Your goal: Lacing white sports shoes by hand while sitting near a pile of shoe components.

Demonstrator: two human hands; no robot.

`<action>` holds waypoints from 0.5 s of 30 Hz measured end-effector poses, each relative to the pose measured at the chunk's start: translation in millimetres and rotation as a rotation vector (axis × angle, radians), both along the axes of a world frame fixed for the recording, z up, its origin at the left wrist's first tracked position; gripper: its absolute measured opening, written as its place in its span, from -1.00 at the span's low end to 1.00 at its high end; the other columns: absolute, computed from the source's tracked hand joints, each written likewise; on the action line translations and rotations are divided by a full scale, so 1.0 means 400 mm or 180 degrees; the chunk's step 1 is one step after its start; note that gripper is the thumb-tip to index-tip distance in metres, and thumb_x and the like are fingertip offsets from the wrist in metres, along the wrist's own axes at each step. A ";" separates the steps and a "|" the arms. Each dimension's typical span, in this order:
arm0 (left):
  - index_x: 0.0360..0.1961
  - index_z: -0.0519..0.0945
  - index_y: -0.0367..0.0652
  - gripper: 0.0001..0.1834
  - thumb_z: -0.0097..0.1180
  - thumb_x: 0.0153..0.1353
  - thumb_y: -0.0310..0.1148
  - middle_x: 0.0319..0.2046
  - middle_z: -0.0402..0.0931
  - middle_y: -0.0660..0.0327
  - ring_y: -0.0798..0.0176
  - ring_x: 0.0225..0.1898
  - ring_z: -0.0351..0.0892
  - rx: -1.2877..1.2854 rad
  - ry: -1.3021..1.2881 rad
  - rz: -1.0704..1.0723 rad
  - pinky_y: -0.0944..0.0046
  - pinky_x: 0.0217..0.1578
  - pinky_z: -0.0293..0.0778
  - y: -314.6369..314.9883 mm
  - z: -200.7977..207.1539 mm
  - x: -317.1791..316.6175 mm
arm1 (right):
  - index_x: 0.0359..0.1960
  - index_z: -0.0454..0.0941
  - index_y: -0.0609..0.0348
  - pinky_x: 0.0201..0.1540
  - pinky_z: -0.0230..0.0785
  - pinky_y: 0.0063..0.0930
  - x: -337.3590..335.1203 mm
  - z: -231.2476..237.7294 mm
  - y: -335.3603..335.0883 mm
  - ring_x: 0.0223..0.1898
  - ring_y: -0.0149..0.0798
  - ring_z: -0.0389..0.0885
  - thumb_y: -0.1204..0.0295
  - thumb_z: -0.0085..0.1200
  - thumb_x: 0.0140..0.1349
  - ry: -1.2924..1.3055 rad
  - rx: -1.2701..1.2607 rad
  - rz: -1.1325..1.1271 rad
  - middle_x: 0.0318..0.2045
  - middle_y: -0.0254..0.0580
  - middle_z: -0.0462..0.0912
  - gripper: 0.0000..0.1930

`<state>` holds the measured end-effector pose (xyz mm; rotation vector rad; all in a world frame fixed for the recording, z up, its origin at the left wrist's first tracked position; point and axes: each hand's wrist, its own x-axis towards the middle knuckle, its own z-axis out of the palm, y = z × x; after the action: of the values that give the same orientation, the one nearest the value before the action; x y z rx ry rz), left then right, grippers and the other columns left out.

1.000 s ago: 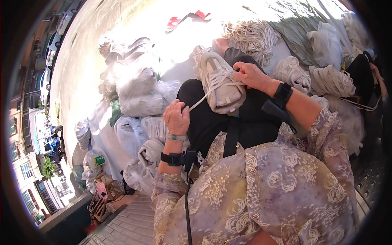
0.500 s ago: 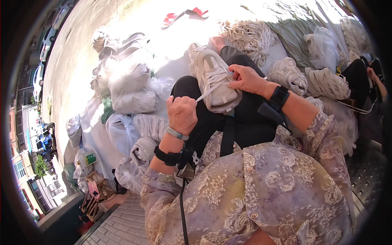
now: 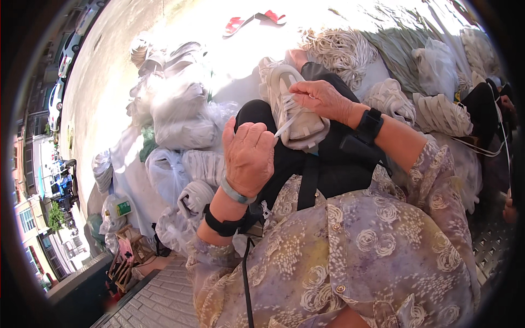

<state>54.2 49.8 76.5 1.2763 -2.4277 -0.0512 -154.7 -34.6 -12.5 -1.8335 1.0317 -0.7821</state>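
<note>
A pale grey-white sneaker (image 3: 307,130) rests across my lap, its toe toward me and its heel away. From its eyelets a white shoelace (image 3: 288,121) stretches toward my left hand (image 3: 249,157), which is closed in a fist around its end, just left of the toe. My right hand (image 3: 321,99) hovers over the sneaker's lacing with thumb and forefinger pinched together. Whatever sits in that pinch is too small to make out. Part of the lacing is hidden under the right hand.
A heap of white laces (image 3: 344,54) lies beyond my knees. Clear bags of pale shoes (image 3: 183,109) are piled at left, and more bundled shoes (image 3: 443,113) lie at right. A red-and-black strap (image 3: 254,23) is on the bright ground. Another person's dark-clothed knee (image 3: 484,106) shows far right.
My right hand has shifted left and up, from the sneaker's side to over its lacing. My left hand stays on the lace, slightly nearer the sneaker and lower.
</note>
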 end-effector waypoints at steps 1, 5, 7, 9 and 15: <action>-0.47 0.42 -0.14 -0.91 0.08 -0.03 -0.47 -0.35 0.44 0.24 0.18 -0.22 0.45 -0.0181 -0.0079 -0.0116 -0.02 0.07 0.11 -0.012 0.010 -0.009 | -0.20 0.47 0.34 -0.33 0.34 -0.55 0.025 0.014 0.001 -0.44 -0.44 0.45 0.31 0.02 0.15 -0.0001 -0.0006 -0.0013 -0.50 -0.23 0.51 -0.69; -0.51 0.42 -0.13 -0.90 0.08 -0.11 -0.46 -0.33 0.43 0.24 0.19 -0.23 0.43 -0.0687 -0.0143 -0.0356 -0.11 0.08 0.10 -0.049 0.025 -0.023 | -0.44 0.54 0.26 -0.43 0.32 -0.46 0.085 0.080 0.013 -0.56 -0.31 0.52 0.01 -0.21 0.26 -0.0219 0.0752 0.0882 -0.66 -0.20 0.54 -0.49; -0.50 0.42 -0.13 -0.90 0.08 -0.09 -0.45 -0.32 0.44 0.23 0.18 -0.22 0.43 -0.0698 -0.0112 -0.0350 -0.10 0.07 0.11 -0.059 0.028 -0.025 | -0.52 0.54 0.25 -0.57 0.26 -0.58 0.075 0.112 0.008 -0.70 -0.49 0.39 -0.04 -0.17 0.25 -0.0116 0.1343 0.1194 -0.77 -0.28 0.47 -0.46; -0.50 0.43 -0.14 -0.90 0.09 -0.08 -0.45 -0.31 0.44 0.22 0.17 -0.22 0.43 -0.0699 -0.0090 -0.0322 -0.09 0.07 0.12 -0.064 0.019 -0.020 | -0.48 0.55 0.25 -0.58 0.22 -0.64 0.043 0.149 -0.006 -0.70 -0.54 0.33 0.07 -0.12 0.26 -0.0418 0.1466 0.1190 -0.76 -0.35 0.43 -0.55; -0.43 0.45 -0.17 -0.91 0.09 0.01 -0.47 -0.28 0.47 0.19 0.09 -0.21 0.45 -0.0212 0.0140 -0.0027 0.05 -0.01 0.22 -0.066 -0.061 0.004 | -0.17 0.47 0.31 -0.45 0.22 -0.66 -0.118 0.259 -0.044 -0.65 -0.59 0.27 0.38 -0.11 0.27 -0.2222 0.1717 0.0698 -0.70 -0.46 0.33 -0.76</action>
<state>55.9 23.3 51.9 1.2231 -2.3774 -0.0006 -201.9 -52.3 90.9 -1.0613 0.5014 -0.8212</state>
